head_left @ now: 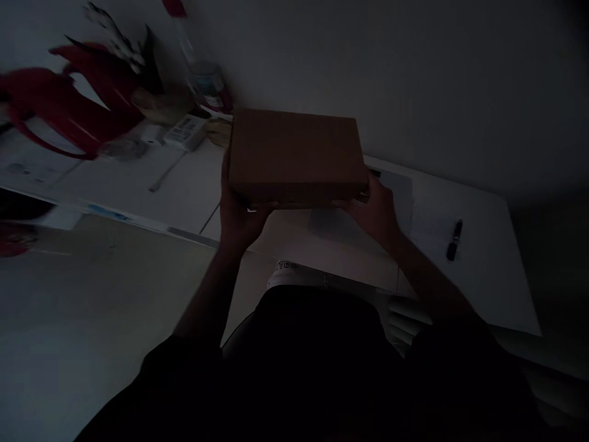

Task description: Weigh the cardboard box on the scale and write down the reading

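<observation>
A closed brown cardboard box (297,150) is held up over the white desk (488,270), a plain top face showing. My left hand (242,215) grips its left end, with the thumb along the lower front edge. At the right end my right hand (375,209) holds the lower corner, its thumb also under the front edge. Some fingers of both hands are hidden behind the box. Below it lies a pale flat sheet or board (322,245), partly covered by the box. The scene is dim.
On the desk's right lie a notepad (430,224) and a black pen (454,240). Red pitchers (69,110), a small white box with a label (185,132) and a clear container (209,86) stand at the left. A wall (414,80) rises behind. Drawers (405,319) are below.
</observation>
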{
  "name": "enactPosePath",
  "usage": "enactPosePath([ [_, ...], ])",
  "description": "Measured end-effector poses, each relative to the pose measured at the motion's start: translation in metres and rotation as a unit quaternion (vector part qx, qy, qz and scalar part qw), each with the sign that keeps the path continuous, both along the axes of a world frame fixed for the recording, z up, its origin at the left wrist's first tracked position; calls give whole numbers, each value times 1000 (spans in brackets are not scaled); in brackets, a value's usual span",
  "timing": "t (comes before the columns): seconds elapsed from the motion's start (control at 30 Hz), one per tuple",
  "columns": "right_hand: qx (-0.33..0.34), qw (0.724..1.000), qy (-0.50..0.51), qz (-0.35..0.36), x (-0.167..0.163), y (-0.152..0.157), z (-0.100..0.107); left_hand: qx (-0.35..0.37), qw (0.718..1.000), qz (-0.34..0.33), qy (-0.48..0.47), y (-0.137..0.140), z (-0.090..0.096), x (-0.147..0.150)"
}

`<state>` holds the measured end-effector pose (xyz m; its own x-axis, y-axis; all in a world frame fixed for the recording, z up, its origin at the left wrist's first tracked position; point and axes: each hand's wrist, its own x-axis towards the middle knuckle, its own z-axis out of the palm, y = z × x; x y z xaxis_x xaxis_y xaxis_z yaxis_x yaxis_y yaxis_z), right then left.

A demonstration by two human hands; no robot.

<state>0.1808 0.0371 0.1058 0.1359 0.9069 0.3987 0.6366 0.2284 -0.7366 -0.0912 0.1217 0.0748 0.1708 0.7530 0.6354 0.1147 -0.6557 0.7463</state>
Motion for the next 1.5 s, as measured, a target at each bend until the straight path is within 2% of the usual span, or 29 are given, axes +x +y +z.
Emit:
enactPosePath([
  [0.13,-10,1000,-2,29,-10,9,0,17,1000,-1,3,0,-1,-12],
  [0.3,-28,999,-9,37,-24,20,-1,26,999,31,34,1,-4,-29],
  [0.43,-34,997,3,64,-33,28,-4,74,996,41,29,1,-6,-39],
  [0.53,-45,996,10,78,-39,35,-7,84,995,41,16,2,-10,-45],
  [0.9,-86,990,43,101,-56,47,-23,31,995,84,47,-1,-29,-62],
  [1.13,-88,990,51,101,-61,45,-27,-18,997,79,5,3,-42,-66],
  [1.27,-95,990,46,94,-63,47,-29,-14,997,77,-20,4,-47,-68],
  [1.5,-101,989,25,101,-64,45,-30,-29,994,95,40,1,-50,-72],
])
